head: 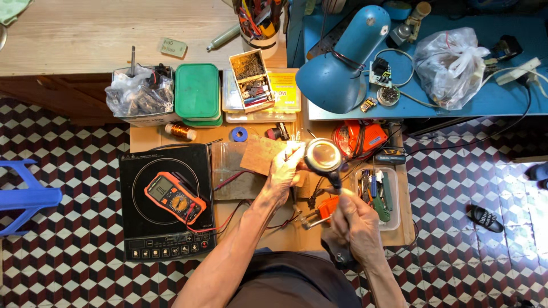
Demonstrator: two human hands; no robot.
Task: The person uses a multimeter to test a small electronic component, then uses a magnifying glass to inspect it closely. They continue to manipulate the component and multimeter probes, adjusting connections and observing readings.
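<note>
Black handle: the right hand (357, 223), nearest the body, has its fingers wrapped tight around the dark handle of a round black-rimmed magnifying glass (323, 156); the handle runs up and slightly left from the fist to the lens
Lens position: the glass hangs directly over the left hand's fingertips, between the head and what they hold
Left hand: the left hand (285, 171) reaches further out, forearm slanting up from the lower left, wrist straight
Left fingers: closed on the right-hand edge of a flat brown rectangular circuit board (261, 154); thumb side toward the lens
Board axis: its long side tilts, running from upper left down to lower right, ending at the fingers just left of the lens
Nearer hand: the left hand is on the board; the right touches only the glass
Below the hands: an orange-handled tool (324, 210) lies on the wooden counter (274, 234) between both wrists
Left of the arm: an orange digital multimeter (174, 198) rests on a black induction hob (165, 202), its red lead trailing toward the forearm
Right: a clear plastic tray of hand tools (378, 197), just beside the right hand
Further: a green lidded plastic box (197, 91) and a blue desk lamp (342, 63) well beyond the board
</note>
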